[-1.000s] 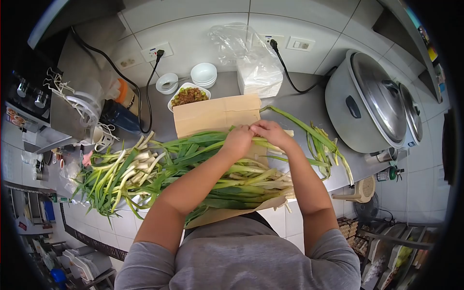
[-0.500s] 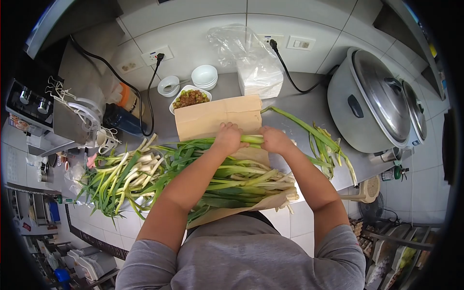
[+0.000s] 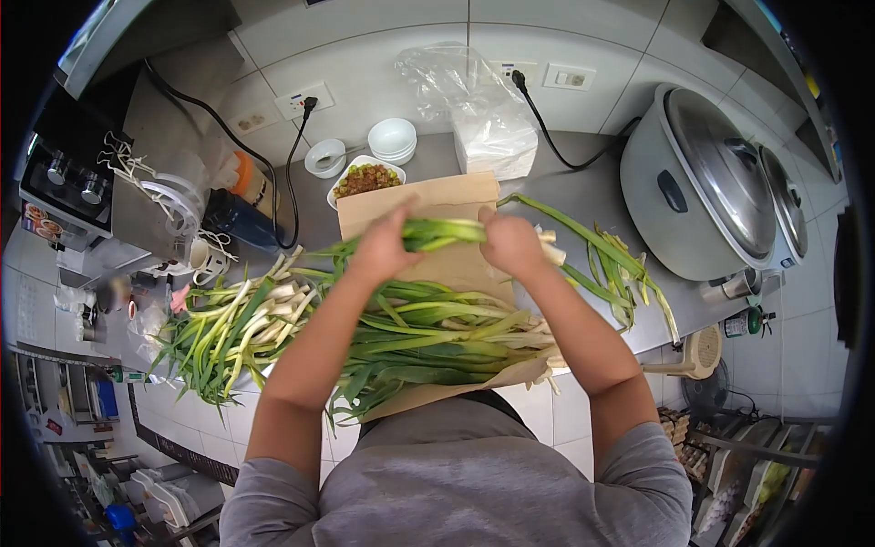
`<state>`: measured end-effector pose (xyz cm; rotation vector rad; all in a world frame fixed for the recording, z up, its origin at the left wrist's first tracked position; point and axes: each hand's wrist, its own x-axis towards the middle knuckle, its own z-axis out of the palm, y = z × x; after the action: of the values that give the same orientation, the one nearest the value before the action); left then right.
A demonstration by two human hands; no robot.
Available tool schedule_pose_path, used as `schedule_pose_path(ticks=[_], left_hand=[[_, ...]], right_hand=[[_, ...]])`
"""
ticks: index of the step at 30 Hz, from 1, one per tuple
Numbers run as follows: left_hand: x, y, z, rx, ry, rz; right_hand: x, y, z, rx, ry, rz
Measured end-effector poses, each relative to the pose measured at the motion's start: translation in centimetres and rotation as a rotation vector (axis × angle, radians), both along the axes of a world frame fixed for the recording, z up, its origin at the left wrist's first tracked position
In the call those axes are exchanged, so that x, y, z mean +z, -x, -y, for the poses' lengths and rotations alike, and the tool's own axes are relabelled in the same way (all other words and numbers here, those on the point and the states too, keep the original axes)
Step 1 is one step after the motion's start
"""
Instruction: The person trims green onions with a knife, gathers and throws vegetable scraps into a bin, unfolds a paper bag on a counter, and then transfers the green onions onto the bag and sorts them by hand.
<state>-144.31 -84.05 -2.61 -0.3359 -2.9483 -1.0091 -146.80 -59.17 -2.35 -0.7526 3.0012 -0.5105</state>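
A small bunch of leeks [image 3: 447,233] is lifted over brown paper [image 3: 419,196] on the counter. My right hand [image 3: 510,244] is closed around its stalks, with the white root ends poking out on the right. My left hand [image 3: 387,244] is loosely around the leafy part, thumb below and fingers above, slightly blurred. Nearer my body, a larger pile of leeks [image 3: 447,333] lies on the same paper, roots to the right. Another heap of leeks [image 3: 241,333] rests to the left, partly over the counter edge.
Loose leek leaves [image 3: 620,264] lie right of the paper, beside a large lidded cooker [image 3: 674,205]. Behind stand a bowl of chopped food [image 3: 366,180], stacked white bowls [image 3: 392,139] and a plastic-covered white stack [image 3: 497,146]. A dark bottle [image 3: 241,221] and an appliance [image 3: 68,187] are at left.
The small bunch has risen off the pile and moved away from my body. My left hand has slid left along the leaves, away from my right hand.
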Motion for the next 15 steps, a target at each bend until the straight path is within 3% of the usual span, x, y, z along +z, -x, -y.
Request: schedule_pose_path(ticks=[2,5,6,9,10,12,14,15], left_hand=[[4.1,-1.6,1.3,0.150,-0.090,0.006],[10.7,-4.4,2.7,0.130,-0.049,-0.044],[11.4,-5.5,3.6,0.067,0.031,-0.208],[13.8,-8.9,3.4,-0.005,0.140,0.069],[11.8,-9.4,3.8,-0.001,0.135,0.068],[4.7,-9.8,5.1,-0.154,0.294,0.368],[1.1,-10.6,5.4,-0.147,0.328,0.420],[0.2,-10.8,5.3,-0.145,0.355,0.481]], right_hand=[[4.2,-0.8,0.1,-0.002,0.042,-0.047],[8.7,-2.9,0.1,0.026,0.211,-0.081],[9.6,-3.9,0.0,0.077,0.232,-0.043],[8.8,-6.8,0.0,0.139,0.181,0.102],[5.8,-7.3,-0.3,0.179,0.129,0.202],[2.8,-8.6,-1.0,0.224,0.077,0.297],[1.8,-9.4,-2.3,0.373,0.335,0.017],[2.3,-9.4,-3.4,0.369,0.331,0.022]])
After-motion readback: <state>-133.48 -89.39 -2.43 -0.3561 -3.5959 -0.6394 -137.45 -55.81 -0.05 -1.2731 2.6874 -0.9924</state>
